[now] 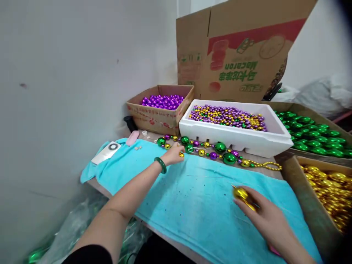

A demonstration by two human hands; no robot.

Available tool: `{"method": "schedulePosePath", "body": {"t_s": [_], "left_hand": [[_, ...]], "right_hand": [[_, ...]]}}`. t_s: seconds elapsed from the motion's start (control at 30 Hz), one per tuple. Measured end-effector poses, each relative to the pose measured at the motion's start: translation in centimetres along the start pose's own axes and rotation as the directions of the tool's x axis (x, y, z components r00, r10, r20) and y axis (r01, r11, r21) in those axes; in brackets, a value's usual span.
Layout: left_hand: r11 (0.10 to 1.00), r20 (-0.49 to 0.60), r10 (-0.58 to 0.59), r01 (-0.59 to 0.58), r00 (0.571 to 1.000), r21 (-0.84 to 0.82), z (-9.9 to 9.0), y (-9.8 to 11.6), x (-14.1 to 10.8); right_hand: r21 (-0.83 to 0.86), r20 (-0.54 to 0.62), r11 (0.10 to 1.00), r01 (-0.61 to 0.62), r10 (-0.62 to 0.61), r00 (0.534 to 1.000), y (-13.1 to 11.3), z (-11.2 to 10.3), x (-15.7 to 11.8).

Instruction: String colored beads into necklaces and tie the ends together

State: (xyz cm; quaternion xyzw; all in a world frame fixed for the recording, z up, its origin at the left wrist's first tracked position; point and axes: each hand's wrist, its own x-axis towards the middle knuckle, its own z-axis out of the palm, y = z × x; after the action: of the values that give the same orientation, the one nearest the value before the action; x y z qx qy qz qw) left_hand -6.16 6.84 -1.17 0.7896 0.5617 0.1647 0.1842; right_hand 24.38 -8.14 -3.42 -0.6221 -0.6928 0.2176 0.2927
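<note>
My left hand [173, 154], with a green bangle [161, 165] on its wrist, reaches to the far side of the turquoise towel [192, 205]. Its fingers are pinched, and a small gold bead [181, 154] shows at the tips. Just beyond lies a bead garland [213, 155] of green, purple and gold balls, with a white cord loop beside it. My right hand [264, 212], at the towel's right part, is closed around a shiny gold bead [241, 193]; a thin tip sticks out past it. Fine pale thread lies across the towel.
Behind stand a carton [154, 115] of purple beads and a white foam box [233, 135] of mixed beads. Cartons of green beads [316, 135] and gold beads [327, 190] stand at right. A white device [107, 152] and a pink case [133, 138] lie at left.
</note>
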Motion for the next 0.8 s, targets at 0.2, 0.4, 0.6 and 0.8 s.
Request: {"method": "schedulePosePath", "body": {"t_s": [0.2, 0.4, 0.6, 0.8], "left_hand": [[0.998, -0.060, -0.057, 0.055, 0.997, -0.037, 1.9, -5.5, -2.0], [0.998, -0.186, -0.063, 0.059, 0.981, -0.025, 4.1, -5.7, -2.5], [0.997, -0.172, -0.057, 0.064, 0.984, 0.034, 4.2, -5.8, -2.9], [0.994, -0.187, -0.042, 0.059, 0.982, 0.087, -0.6, -4.7, -7.5]], "right_hand": [[-0.233, 0.171, 0.971, -0.054, 0.095, 0.981, -10.7, 12.5, 12.8], [-0.339, 0.103, 0.934, -0.113, 0.156, 0.982, -12.2, 17.8, 14.8], [-0.345, 0.074, 0.933, -0.100, 0.133, 0.988, -11.5, 18.3, 14.5], [-0.280, 0.026, 0.960, 0.012, -0.005, 1.000, -10.0, 16.6, 13.7]]}}
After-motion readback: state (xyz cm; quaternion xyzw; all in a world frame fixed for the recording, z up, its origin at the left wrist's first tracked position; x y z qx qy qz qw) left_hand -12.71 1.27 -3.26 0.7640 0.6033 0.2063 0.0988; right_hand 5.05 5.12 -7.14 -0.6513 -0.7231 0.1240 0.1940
